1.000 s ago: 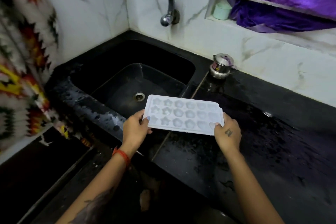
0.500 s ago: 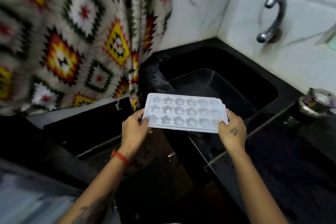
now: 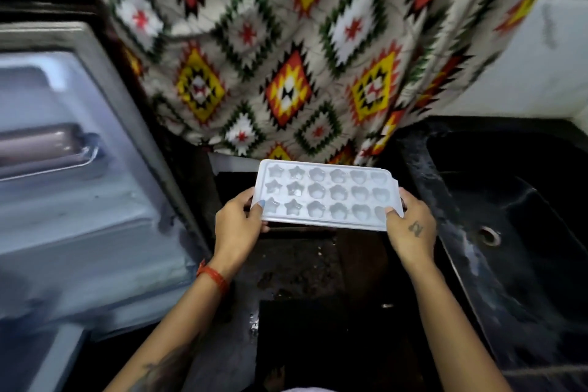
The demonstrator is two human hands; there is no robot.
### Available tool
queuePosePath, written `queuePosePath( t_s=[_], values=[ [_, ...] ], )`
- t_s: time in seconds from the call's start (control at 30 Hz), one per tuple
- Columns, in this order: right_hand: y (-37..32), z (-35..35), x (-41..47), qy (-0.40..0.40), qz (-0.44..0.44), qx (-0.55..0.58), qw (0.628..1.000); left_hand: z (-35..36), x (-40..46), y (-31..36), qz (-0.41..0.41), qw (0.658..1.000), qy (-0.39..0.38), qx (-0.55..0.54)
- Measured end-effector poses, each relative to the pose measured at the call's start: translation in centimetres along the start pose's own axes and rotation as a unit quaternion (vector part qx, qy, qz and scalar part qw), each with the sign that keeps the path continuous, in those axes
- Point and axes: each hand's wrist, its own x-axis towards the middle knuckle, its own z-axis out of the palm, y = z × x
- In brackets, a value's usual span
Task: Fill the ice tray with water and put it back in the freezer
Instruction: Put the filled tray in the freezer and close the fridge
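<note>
Between the open fridge door (image 3: 79,169) and the black sink (image 3: 509,216), a white ice tray (image 3: 324,194) is held level in the air, its left end gripped by the left hand (image 3: 237,226), its right end by the right hand (image 3: 410,229); a small wrist tattoo is unreadable, behind hangs a patterned curtain (image 3: 286,57)

head cam | looks forward-down | close over hands | single view

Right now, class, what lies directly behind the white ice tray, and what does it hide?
Behind the ice tray, held level by the left hand and right hand, hangs a patterned curtain. The tray covers the curtain's lower edge and the dark floor beneath.
</note>
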Motion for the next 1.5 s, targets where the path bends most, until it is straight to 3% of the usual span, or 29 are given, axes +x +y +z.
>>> queuePosePath(
  t_s=[0.3,0.67,1.27,1.5],
  values=[
    [-5.7,5.4,-0.9,-0.097,-0.088,0.002,0.991,-6.9,-2.6,-3.6,-0.058,0.989,0.138,0.002],
    [-10.6,10.2,-5.1,-0.228,-0.209,-0.005,0.951,-12.1,-9.5,-7.1,-0.140,0.945,0.293,-0.034],
    [-21.3,22.9,-21.1,-0.386,-0.377,0.020,0.842,-27.6,-20.6,-14.2,-0.216,0.850,0.480,-0.028],
    [-26.4,27.6,-28.4,-0.430,-0.394,0.037,0.812,-35.0,-23.3,-16.9,-0.221,0.817,0.532,-0.032]
  ],
)
